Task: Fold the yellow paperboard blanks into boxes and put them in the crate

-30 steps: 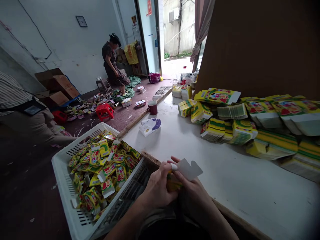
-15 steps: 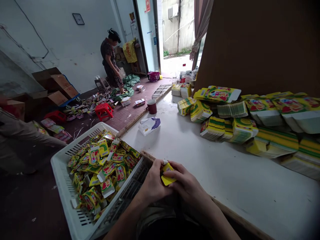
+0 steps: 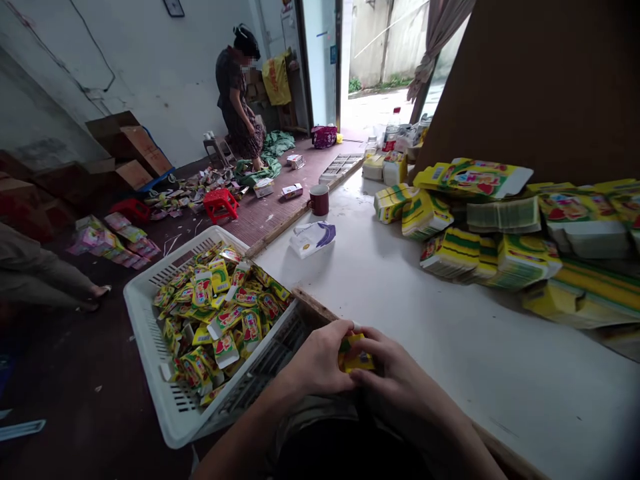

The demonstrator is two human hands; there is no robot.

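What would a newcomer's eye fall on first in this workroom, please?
Probably the white crate at the table's left edge, heaped with small yellow cartons. Next, the left hand and right hand together holding one yellow carton at the near edge. Flat carton stacks line the table's right.

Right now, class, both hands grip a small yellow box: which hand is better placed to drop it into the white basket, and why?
Probably the left hand: it grips the small yellow box on the side nearest the white basket; the right hand would have to cross over.

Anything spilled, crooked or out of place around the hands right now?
Yes: printed packets lie strewn over the floor by the red stool. The flat carton stacks on the table lean unevenly. Both hands hold a yellow carton.
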